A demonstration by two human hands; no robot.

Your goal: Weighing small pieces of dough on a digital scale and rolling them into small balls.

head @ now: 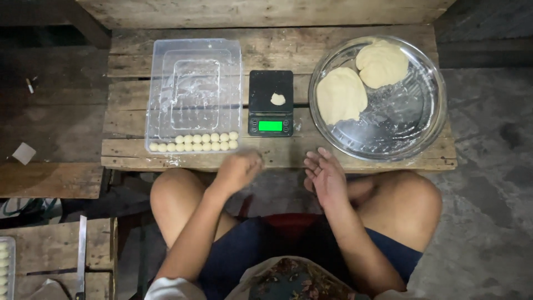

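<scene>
Rough grey concrete floor and dark planks surround a low bench [355, 47] of weathered wooden slats, seen from above with the person's bare knees just below its near edge. At about ten o'clock on the bench sits a clear plastic tray [194, 83], mostly bare, with two short rows of small dough balls [194, 142] lined up along its near wall. At twelve o'clock, between tray and bowl, a small black digital scale [270, 103] shows a lit green display and carries one little pinch of dough [277, 99] on its platform. At two o'clock a wide glass bowl [411, 119] holds two large lumps of dough [340, 94], touching each other toward its far left side. The left hand [239, 169] hangs at the bench's near edge just below the tray's right corner, blurred, its fingers curled in; whether they close on a dough piece cannot be told. The right hand [325, 175] rests palm up near the edge at five o'clock from the scale, its fingers spread and holding nothing. Judging by how things lie, the work looks early: only a small part of the tray is filled, and most of the dough remains in bulk in the bowl. At the lower left, a second tray with more balls [4, 266] is cut off by the frame edge, and a thin metal strip [81, 253] beside it is hard to identify.
</scene>
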